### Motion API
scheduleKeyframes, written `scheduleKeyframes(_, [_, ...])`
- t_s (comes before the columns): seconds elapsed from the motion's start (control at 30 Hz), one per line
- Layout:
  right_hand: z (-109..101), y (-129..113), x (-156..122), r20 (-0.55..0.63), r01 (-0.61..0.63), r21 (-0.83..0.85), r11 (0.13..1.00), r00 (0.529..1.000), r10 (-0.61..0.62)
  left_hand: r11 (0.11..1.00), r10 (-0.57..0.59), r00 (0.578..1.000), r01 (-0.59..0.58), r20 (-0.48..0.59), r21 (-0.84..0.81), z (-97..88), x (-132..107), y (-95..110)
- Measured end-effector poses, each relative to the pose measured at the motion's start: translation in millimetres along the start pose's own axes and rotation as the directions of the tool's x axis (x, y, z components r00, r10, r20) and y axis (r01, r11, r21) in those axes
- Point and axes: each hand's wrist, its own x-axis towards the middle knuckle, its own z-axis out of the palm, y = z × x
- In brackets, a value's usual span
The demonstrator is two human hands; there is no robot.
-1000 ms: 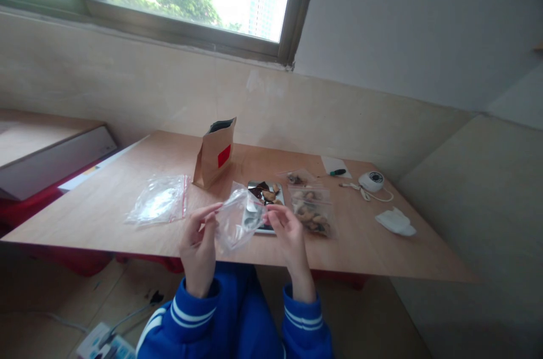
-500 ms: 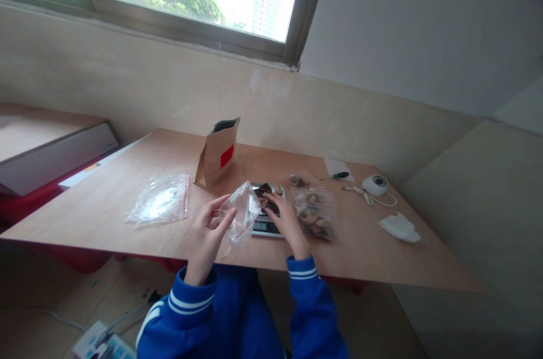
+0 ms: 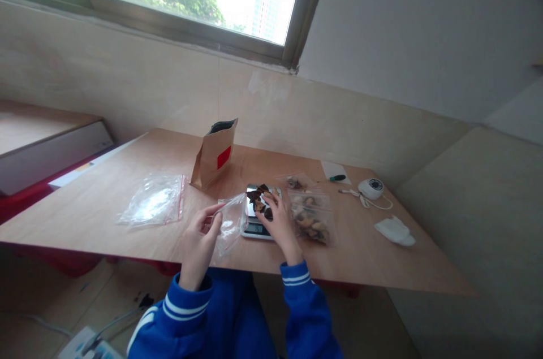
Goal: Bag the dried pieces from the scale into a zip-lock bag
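Observation:
My left hand (image 3: pixel 198 245) pinches the edge of a clear zip bag (image 3: pixel 229 226), which hangs to the hand's right with its side beside the scale. On the table stands a small digital kitchen scale (image 3: pixel 253 230) with a lit display too small to read. Dark brown dried pieces (image 3: pixel 256 196), perhaps dried mushrooms, lie heaped on its plate along with paler bits. My right hand (image 3: pixel 280 228) reaches over the plate from the right, its fingers curled around some of these pieces. The fingertips are partly hidden among them.
Filled zip bags (image 3: pixel 313 223) lie right of the scale. A kraft paper pouch (image 3: pixel 214 158) with a red label stands behind. Flat clear bags (image 3: pixel 153 200) lie left. Farther right are a green-handled screwdriver (image 3: pixel 337 178), a white camera (image 3: pixel 370 189) and a crumpled white tissue (image 3: pixel 394 230).
My left hand has lowered slightly and the clear bag has swung flatter, away from the pieces. My right hand has closed further over the dried pieces on the scale. The whole view has shifted a little.

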Motion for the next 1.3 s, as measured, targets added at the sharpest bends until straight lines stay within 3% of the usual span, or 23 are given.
scheduleKeyframes(0.2, [6.2,-8.8,2.4,-0.029,-0.046,-0.066,0.997,0.999,0.044,0.998,-0.027,0.998,0.029,-0.049,0.051,-0.7,-1.5,-2.1])
scheduleKeyframes(0.5, [3.3,-6.0,6.5,-0.075,-0.006,0.09,0.996,0.997,0.012,0.996,-0.05,0.991,0.059,-0.123,0.072,-5.2,-0.6,-6.0])
scheduleKeyframes(0.67, [5.5,0.6,6.7,-0.09,-0.012,0.146,0.989,0.996,0.025,0.997,-0.037,0.994,0.044,-0.105,0.059,-5.6,0.9,-5.6])
scheduleKeyframes(0.97, [5.4,3.0,10.5,-0.142,-0.006,0.081,0.997,0.99,0.018,0.998,-0.066,0.995,0.066,-0.075,0.0,-3.7,0.4,-2.6])
scheduleKeyframes(1.17, [-1.6,-4.2,18.1,-0.198,0.027,0.172,0.985,0.98,0.007,0.997,-0.065,0.994,0.062,-0.088,-0.039,-3.6,-0.3,-1.3])
scheduleKeyframes(1.3, [-10.8,-23.1,12.8,-0.267,0.031,0.302,0.953,0.962,0.053,0.998,-0.06,0.991,0.058,-0.116,-0.026,-2.1,0.1,-3.4])
